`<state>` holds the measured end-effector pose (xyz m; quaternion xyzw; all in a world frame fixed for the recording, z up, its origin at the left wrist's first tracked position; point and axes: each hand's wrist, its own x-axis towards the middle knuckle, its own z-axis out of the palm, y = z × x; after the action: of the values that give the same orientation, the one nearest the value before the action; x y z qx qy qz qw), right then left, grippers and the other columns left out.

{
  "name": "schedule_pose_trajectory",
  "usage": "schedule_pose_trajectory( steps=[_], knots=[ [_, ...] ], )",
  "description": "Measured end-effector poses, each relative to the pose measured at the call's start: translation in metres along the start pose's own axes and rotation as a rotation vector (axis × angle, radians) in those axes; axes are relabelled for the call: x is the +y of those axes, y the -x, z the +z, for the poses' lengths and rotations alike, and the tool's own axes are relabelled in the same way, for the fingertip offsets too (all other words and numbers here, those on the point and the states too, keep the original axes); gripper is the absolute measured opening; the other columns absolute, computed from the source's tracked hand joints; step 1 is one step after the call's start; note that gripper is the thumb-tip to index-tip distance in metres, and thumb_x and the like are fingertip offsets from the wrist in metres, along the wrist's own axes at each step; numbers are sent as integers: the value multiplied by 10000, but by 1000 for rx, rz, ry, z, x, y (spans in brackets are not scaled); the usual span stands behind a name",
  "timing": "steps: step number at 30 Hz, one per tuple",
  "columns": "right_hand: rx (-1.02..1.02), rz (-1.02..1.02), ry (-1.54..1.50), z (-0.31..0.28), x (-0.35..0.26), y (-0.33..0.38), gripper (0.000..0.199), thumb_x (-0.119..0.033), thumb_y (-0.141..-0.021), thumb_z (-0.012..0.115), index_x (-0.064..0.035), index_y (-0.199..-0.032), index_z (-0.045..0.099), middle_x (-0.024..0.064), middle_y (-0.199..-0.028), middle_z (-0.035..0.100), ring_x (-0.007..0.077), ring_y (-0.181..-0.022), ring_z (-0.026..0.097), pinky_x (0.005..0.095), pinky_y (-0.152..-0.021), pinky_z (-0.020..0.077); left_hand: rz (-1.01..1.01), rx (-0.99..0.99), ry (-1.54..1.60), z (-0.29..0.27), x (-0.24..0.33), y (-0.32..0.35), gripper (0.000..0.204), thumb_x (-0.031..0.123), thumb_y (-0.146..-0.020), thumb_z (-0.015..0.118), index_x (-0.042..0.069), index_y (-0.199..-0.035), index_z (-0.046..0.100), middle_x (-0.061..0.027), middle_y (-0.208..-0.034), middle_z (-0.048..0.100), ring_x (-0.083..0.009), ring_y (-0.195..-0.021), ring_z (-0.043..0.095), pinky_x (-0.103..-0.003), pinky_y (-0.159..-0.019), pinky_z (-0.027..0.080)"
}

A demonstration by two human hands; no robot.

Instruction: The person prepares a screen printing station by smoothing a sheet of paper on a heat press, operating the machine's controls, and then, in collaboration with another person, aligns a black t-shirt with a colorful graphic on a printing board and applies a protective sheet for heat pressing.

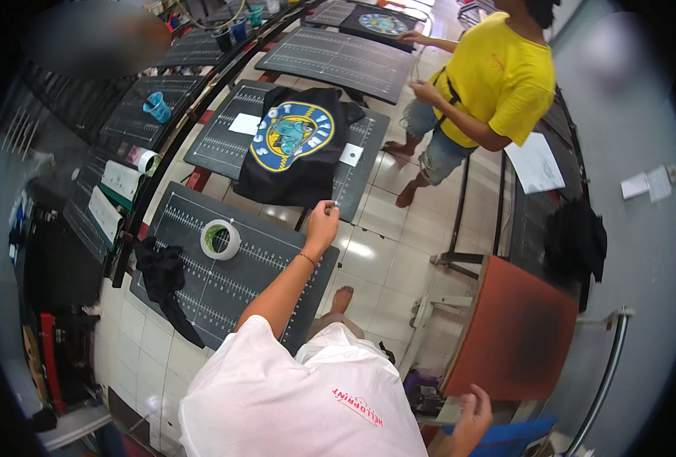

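So the person's left hand (322, 222) is stretched out over the far right corner of the nearest dark printing board (277, 259), the one with white ruler lines on it. It sits right at the near hem of the black t-shirt (296, 145) and the fingers look curled in, maybe pinching the fabric edge, but I honestly can't tell if it has actually got hold of anything. There's a thin bracelet on that wrist.

The black t-shirt is laid over the next board along, a bit farther away, with a big round blue and yellow print facing up. Two small white paper squares sit on that board, one to the left of the shirt (244, 123) and one to the right (351, 154).

The right hand (474, 415) is way down at the near right, well apart from all that, fingers loosely spread and holding nothing, just beside a reddish-brown board (517, 335) and a blue thing below it.

On the near tabletop board there's a roll of white tape (220, 239) lying flat, and a crumpled black cloth (163, 278) draped off the left edge.

Farther off on the right, another person in a yellow shirt (498, 76) stands barefoot on the tiled floor (387, 251), their hands at a board further up the row. A teal cup (157, 107) sits on a board at the far left.
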<state>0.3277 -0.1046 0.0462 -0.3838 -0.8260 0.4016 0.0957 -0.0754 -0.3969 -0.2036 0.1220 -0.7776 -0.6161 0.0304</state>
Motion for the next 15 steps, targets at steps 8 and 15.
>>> schedule_pose_trajectory(
  steps=[8,15],
  knots=[
    [-379,-62,347,77,-3,-108,336,-192,-911,598,40,-1151,638,180,-926,696,243,-809,680,357,-751,524,5,-111,-33,13,28,14,268,184,-888,602,-21,-1058,637,-177,-904,675,-298,-830,658,-381,-747,511],
    [-436,-5,347,118,-13,-139,330,-201,-923,592,26,-1155,647,170,-915,698,225,-771,671,338,-736,520,42,-266,-44,18,39,28,243,185,-893,594,-9,-1030,647,-178,-948,655,-321,-814,643,-392,-763,510]
  ],
)
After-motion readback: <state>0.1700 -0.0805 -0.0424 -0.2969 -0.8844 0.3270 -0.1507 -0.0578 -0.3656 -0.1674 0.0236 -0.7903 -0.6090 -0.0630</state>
